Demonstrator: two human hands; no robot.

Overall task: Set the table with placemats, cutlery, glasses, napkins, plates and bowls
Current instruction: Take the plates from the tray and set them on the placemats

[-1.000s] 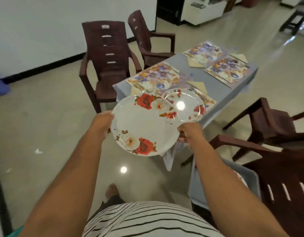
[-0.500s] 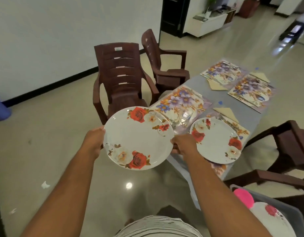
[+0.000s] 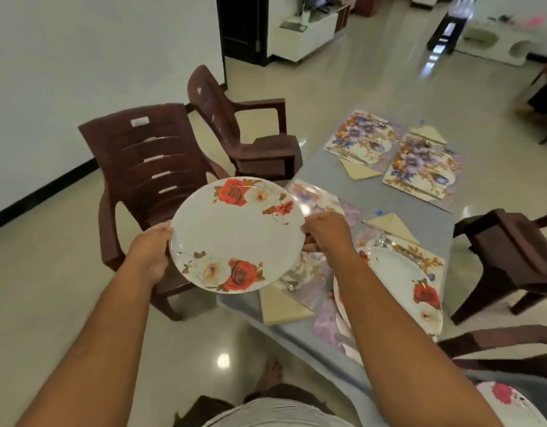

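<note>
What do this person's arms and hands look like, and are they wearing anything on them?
Both forearms are bare up to the bottom edge of the picture: no sleeves, gloves or watch show. No rings or bracelets can be made out on the left hand or the right hand. Below, a white garment with thin dark stripes covers the torso.

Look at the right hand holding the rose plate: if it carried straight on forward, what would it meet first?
Probably the near-left placemat, lying just beyond the right hand on the table. The hand with the plate looks to be above it, so depth is uncertain.
</note>
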